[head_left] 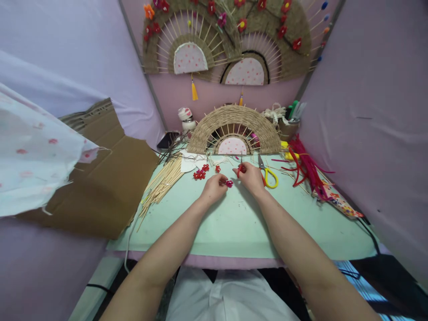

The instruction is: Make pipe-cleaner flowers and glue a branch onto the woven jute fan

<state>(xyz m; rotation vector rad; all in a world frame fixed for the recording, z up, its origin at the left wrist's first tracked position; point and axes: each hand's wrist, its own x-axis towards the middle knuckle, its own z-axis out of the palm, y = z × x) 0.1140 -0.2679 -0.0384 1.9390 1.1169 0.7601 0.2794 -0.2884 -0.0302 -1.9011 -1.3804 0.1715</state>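
Note:
My left hand (214,188) is closed, its fingertips pinching a small magenta flower (229,183) over the table. To its right, my right hand (251,178) is closed around the red handles of small scissors (240,169); their thin tip points away from me. Apart from the flower, the scissors do not touch it. Several red flowers (199,174) lie left of my hands, with a single red flower (218,169) just beyond my left fingers. Yellow-handled scissors (271,178) rest right beside my right hand.
A woven fan (234,113) stands behind my hands. Thin sticks (163,180) and cardboard (110,178) are on the left. Red pipe cleaners (309,167) lie on the right, near a pen holder (288,129). Two larger fans (187,38) hang on the back wall.

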